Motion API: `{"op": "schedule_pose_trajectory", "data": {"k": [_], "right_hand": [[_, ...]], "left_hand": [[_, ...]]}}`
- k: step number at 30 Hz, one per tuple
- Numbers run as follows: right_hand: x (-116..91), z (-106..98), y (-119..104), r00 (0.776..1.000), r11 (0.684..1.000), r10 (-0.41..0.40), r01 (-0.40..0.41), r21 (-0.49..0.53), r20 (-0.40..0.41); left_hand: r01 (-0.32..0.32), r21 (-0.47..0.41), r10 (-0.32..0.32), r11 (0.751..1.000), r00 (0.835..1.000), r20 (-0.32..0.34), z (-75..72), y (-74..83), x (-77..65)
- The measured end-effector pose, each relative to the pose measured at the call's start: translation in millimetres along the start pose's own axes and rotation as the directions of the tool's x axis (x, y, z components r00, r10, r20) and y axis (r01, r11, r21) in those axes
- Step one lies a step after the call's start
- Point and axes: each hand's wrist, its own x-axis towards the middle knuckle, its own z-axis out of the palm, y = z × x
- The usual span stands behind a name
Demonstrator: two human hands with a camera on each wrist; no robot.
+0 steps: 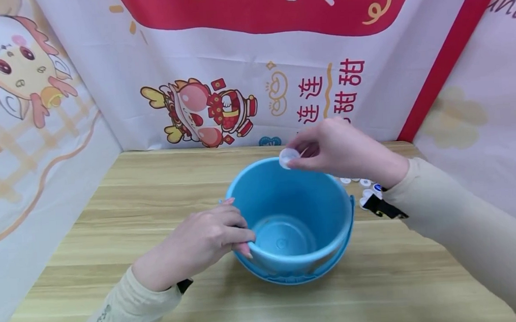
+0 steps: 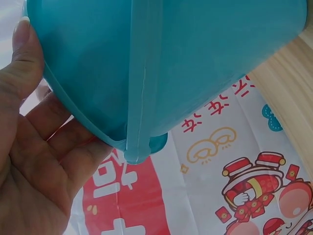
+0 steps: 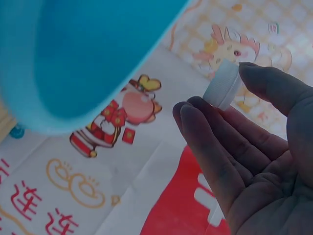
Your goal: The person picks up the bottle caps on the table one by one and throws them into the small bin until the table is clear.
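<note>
Right-hand grip: so the right hand [image 1: 339,148] is pinching a white cap [image 1: 286,161] between thumb and fingertips, palm side showing in the right wrist view.
Cap: it's hanging in the air near the bucket's far rim as the head camera is seeing it, and the right wrist view is showing a gap between cap and bucket. It's tilting a bit, with its side looking finely ridged.
Left-hand grip: the left hand [image 1: 202,239] is holding the near-left rim, thumb on one side and fingers on the other.
Bucket: the blue bucket [image 1: 290,258] is standing upright on the table [image 1: 111,229], its mouth facing up and its round floor showing.
Handle: the blue handle [image 1: 352,219] is hanging down around the near side.
Spare caps: a cluster of small caps [image 1: 366,182] is lying to the right of the bucket, mostly white, one showing blue; the right forearm is partly covering them.
Sleeves: both arms are wearing beige sleeves [image 1: 471,231], with black straps showing near the wrists.
Backdrop: a white-and-red cloth [image 1: 233,54] is hanging behind, showing a cartoon figure and red characters.
</note>
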Motion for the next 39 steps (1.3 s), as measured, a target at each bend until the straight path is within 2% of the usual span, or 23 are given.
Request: {"op": "schedule_pose_trajectory", "data": {"k": [8,12,28,39], "right_hand": [[21.2,20.2,-15.6,0.989,0.998,-0.066,0.069,-0.014,0.13],[24.1,26.2,-17.5,0.985,0.998,-0.049,0.053,-0.02,0.163],[27.5,27.4,-21.9,0.982,0.998,-0.057,0.062,-0.025,0.182],[28.0,22.9,-23.0,0.977,0.996,-0.077,0.083,-0.026,0.201]], "left_hand": [[0.0,-0.012,0.0,1.0,1.0,0.006,1.4,-0.4,0.7],[0.003,-0.027,-0.002,1.0,1.0,0.013,1.6,0.0,2.3],[0.043,-0.026,-0.041,0.999,0.997,0.062,-1.9,2.0,2.2],[0.033,-0.013,-0.032,0.999,0.999,0.044,-1.7,2.9,1.7]]}}
